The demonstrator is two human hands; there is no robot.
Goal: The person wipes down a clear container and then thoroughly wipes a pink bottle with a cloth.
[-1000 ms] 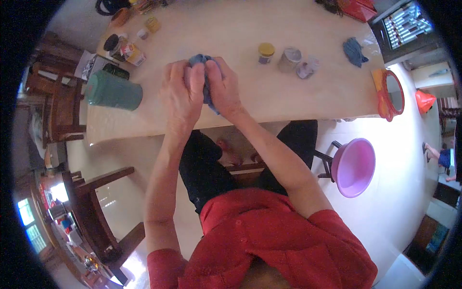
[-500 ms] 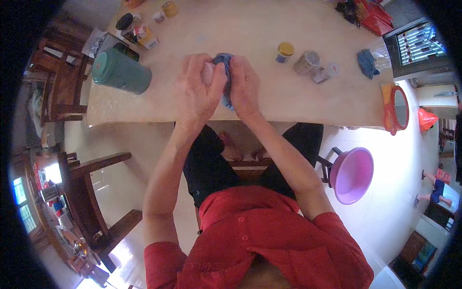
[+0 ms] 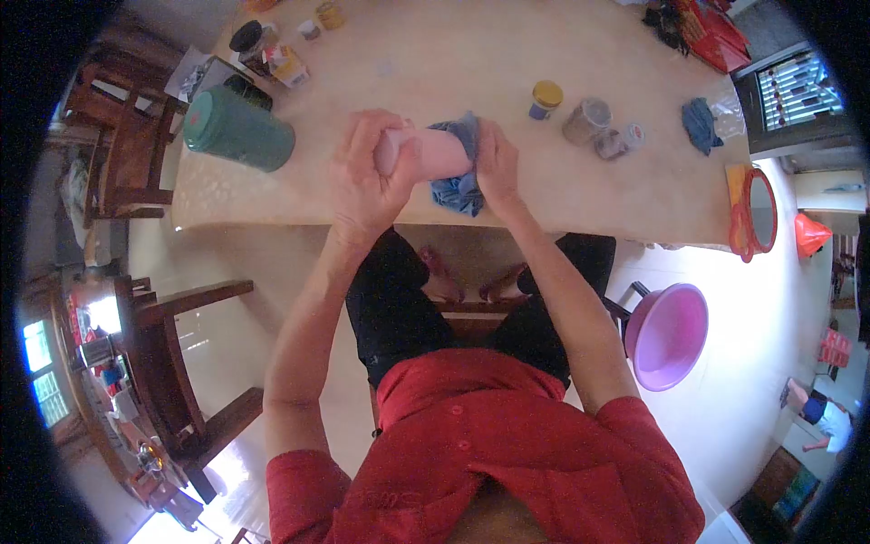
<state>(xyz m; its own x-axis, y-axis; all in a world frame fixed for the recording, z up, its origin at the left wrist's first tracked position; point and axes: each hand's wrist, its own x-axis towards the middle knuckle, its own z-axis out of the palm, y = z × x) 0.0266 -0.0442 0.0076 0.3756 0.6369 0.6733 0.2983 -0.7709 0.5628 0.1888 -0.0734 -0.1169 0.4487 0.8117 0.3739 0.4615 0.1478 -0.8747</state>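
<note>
My left hand [image 3: 373,177] is wrapped round one end of a pale pink cylindrical container [image 3: 439,155], which lies sideways above the table near its front edge. My right hand [image 3: 498,168] grips a blue cloth [image 3: 459,192] against the container's other end. The cloth hangs below the container and also shows behind it. Right of my hands stand a yellow-lidded jar [image 3: 546,100], a clear jar [image 3: 587,121] and a smaller clear container [image 3: 620,141].
On the table [image 3: 435,54] are a green canister [image 3: 239,128], a dark-lidded jar [image 3: 254,43], another blue cloth [image 3: 700,125] and a red-framed mirror [image 3: 760,210]. A pink basin [image 3: 669,336] is right of my legs, wooden chairs left. Another person [image 3: 826,419] is far right.
The pink container, earlier mostly hidden between my hands, now shows lengthwise. My right hand has moved right, away from my left, with the blue cloth. The view has shifted slightly.
</note>
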